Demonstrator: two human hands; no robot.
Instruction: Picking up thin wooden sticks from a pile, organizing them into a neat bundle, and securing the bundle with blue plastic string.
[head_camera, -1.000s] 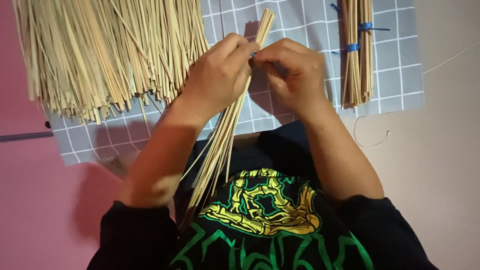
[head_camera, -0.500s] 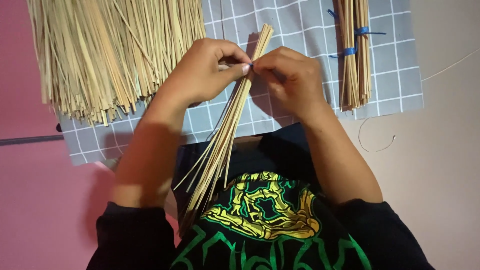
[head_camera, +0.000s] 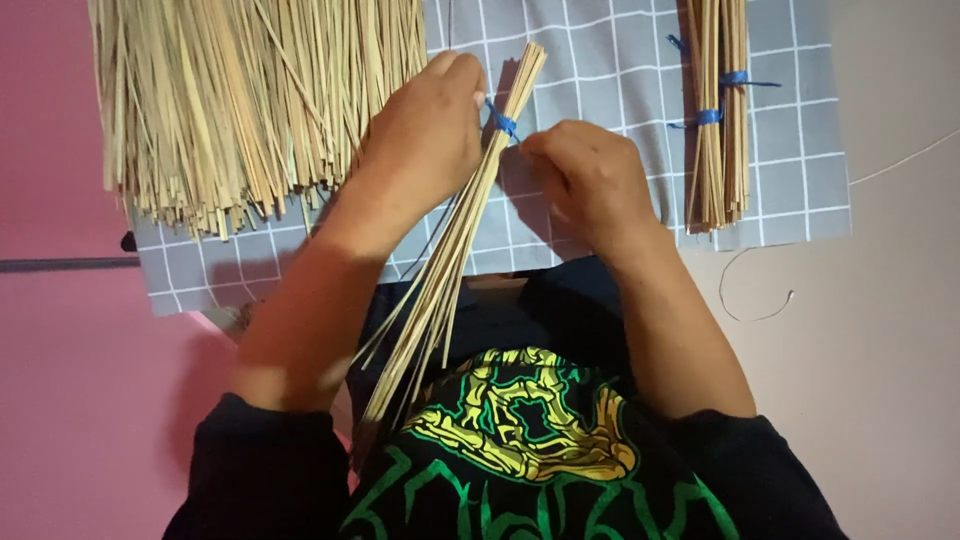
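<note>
My left hand (head_camera: 425, 135) grips a slim bundle of pale bamboo sticks (head_camera: 450, 250) near its upper end; the bundle slants down toward my lap and fans out loosely at the bottom. A blue band (head_camera: 502, 121) is wrapped round the bundle just beside my left fingers. My right hand (head_camera: 585, 180) pinches the band's end right of the bundle, fingers closed.
A big loose heap of the same sticks (head_camera: 250, 95) lies at the upper left on a grey checked cloth (head_camera: 620, 50). A finished bundle tied with blue bands (head_camera: 715, 110) lies at the upper right. A thin loose thread (head_camera: 755, 300) lies on the beige floor.
The blue band now shows wrapped round the bundle. My right hand has pulled a little away to the right and down. My left hand kept its grip.
</note>
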